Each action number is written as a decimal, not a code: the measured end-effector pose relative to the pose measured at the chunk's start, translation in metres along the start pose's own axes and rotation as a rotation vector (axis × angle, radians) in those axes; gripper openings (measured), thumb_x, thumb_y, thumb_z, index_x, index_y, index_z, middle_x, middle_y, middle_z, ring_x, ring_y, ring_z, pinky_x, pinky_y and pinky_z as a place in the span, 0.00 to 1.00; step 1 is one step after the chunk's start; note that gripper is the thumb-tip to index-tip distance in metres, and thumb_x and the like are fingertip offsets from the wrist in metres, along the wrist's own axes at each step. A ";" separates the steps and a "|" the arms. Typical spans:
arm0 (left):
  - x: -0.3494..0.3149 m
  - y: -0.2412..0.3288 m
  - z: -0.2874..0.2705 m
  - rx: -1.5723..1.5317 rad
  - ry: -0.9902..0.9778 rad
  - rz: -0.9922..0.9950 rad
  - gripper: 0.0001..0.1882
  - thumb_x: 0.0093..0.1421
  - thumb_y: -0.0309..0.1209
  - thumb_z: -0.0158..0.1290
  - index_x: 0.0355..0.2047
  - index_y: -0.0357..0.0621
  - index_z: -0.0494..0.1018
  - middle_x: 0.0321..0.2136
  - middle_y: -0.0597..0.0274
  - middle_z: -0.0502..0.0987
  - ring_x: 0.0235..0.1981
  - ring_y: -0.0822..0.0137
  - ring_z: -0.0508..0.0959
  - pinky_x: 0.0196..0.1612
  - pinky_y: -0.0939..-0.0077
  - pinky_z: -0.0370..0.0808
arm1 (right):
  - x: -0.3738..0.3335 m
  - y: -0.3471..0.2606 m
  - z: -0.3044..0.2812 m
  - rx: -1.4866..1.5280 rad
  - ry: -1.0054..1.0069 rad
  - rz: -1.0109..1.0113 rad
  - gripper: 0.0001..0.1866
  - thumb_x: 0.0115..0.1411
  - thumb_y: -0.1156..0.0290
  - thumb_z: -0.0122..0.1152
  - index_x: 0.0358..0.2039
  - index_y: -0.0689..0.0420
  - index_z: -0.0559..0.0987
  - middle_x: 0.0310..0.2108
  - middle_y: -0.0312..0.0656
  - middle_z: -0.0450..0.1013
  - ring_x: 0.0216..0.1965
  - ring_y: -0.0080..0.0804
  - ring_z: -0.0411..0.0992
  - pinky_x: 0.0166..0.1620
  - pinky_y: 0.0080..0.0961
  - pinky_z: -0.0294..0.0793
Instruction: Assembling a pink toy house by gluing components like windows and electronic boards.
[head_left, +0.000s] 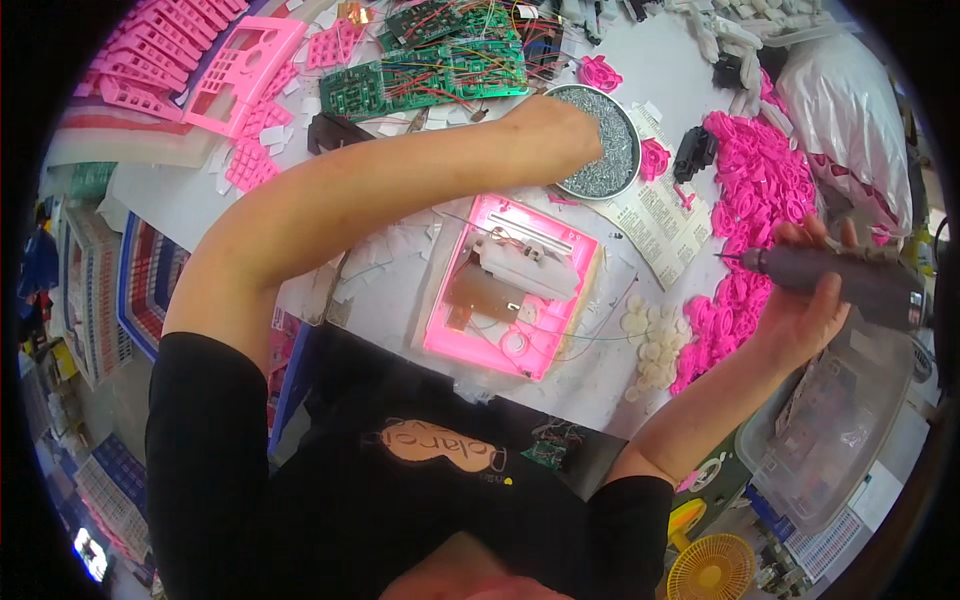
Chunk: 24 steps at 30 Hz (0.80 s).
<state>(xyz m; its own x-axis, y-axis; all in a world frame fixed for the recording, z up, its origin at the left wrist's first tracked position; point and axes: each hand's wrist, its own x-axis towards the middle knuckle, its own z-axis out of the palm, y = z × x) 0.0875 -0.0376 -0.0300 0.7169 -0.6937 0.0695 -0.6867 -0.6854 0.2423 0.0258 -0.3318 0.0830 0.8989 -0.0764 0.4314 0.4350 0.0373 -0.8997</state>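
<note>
My left hand (558, 138) reaches across the table to a round metal bowl (637, 163) full of small silver screws (600, 176). Its fingers point down at the screws and are hidden behind the back of the hand. In my right hand (815, 305), out to the right, is a dark electric screwdriver (850, 278), its thin bit pointing left. Between my arms lies a pink plastic housing (450, 335), inner side up. Inside it sit a white translucent part (525, 265), a brown piece (480, 295) and thin wires.
Green circuit boards (450, 75) with wires are piled at the back. Pink frames (245, 70) stand at the far left. Right of the bowl are a printed sheet (665, 240), a black part (695, 153), a heap of pink parts (755, 180) and cream discs (655, 345).
</note>
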 end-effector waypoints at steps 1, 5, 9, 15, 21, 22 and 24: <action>0.002 -0.002 0.003 0.001 0.014 -0.004 0.10 0.57 0.27 0.52 0.34 0.42 0.82 0.34 0.50 0.82 0.35 0.49 0.84 0.35 0.54 0.82 | 0.002 0.000 0.007 -0.008 -0.065 0.030 0.31 0.63 0.64 0.61 0.61 0.68 0.66 0.38 0.49 0.75 0.48 0.44 0.74 0.50 0.43 0.75; 0.004 0.001 0.004 -0.002 0.031 -0.050 0.10 0.58 0.28 0.51 0.34 0.40 0.82 0.34 0.49 0.83 0.36 0.49 0.84 0.34 0.53 0.81 | 0.008 0.007 0.037 0.160 -0.336 0.103 0.32 0.62 0.65 0.62 0.62 0.68 0.65 0.36 0.47 0.75 0.39 0.36 0.75 0.46 0.36 0.75; 0.010 -0.004 0.001 0.021 -0.086 -0.137 0.10 0.60 0.36 0.53 0.32 0.44 0.79 0.34 0.51 0.80 0.36 0.51 0.82 0.34 0.55 0.80 | 0.004 0.021 0.086 0.325 -0.323 0.117 0.25 0.60 0.72 0.63 0.55 0.70 0.70 0.30 0.43 0.72 0.33 0.31 0.72 0.42 0.31 0.73; 0.009 -0.001 -0.009 0.006 -0.160 -0.024 0.12 0.60 0.35 0.52 0.39 0.47 0.82 0.37 0.54 0.83 0.38 0.52 0.84 0.38 0.55 0.81 | -0.007 0.024 0.098 0.292 -0.303 0.138 0.23 0.59 0.73 0.62 0.52 0.69 0.71 0.30 0.44 0.73 0.34 0.30 0.72 0.44 0.30 0.73; 0.008 -0.004 0.000 -0.006 0.043 0.025 0.13 0.59 0.39 0.52 0.30 0.45 0.80 0.29 0.56 0.80 0.33 0.51 0.82 0.36 0.53 0.79 | -0.023 0.021 0.101 0.335 -0.230 0.141 0.23 0.58 0.73 0.63 0.53 0.67 0.70 0.30 0.43 0.73 0.34 0.30 0.72 0.44 0.30 0.73; 0.009 -0.004 0.001 0.017 0.038 0.024 0.13 0.59 0.39 0.52 0.29 0.45 0.80 0.29 0.56 0.80 0.32 0.51 0.82 0.36 0.53 0.79 | -0.024 0.022 0.102 0.310 -0.235 0.143 0.23 0.58 0.73 0.63 0.53 0.67 0.71 0.30 0.44 0.73 0.34 0.30 0.72 0.44 0.30 0.72; 0.014 -0.007 0.002 0.065 0.030 0.025 0.12 0.58 0.39 0.52 0.28 0.45 0.80 0.29 0.57 0.81 0.32 0.51 0.82 0.35 0.53 0.79 | -0.025 0.024 0.106 0.260 -0.245 0.143 0.23 0.58 0.73 0.63 0.52 0.66 0.71 0.31 0.44 0.73 0.34 0.30 0.72 0.43 0.30 0.72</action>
<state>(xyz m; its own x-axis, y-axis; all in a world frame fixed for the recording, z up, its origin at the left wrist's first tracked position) 0.1022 -0.0435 -0.0330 0.7023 -0.7042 0.1039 -0.7098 -0.6819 0.1764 0.0193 -0.2237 0.0571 0.9239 0.1868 0.3339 0.2746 0.2841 -0.9186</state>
